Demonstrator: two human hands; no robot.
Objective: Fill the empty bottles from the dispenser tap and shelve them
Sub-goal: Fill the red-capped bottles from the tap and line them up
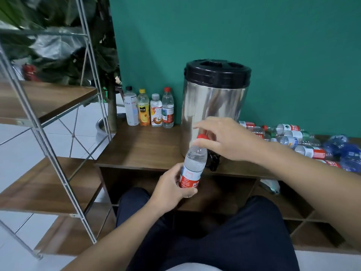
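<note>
Left hand gripped bottle | right hand pinched red cap at 12 o'clock | best: steady, twist squarely

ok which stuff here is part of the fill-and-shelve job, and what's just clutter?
Job: held bottle, left hand, right hand at its red cap, dispenser, tap, empty bottles, shelf rack.

Clutter: plant, blue crushed bottles.

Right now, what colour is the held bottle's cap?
Red cap; head view shows it best.
</note>
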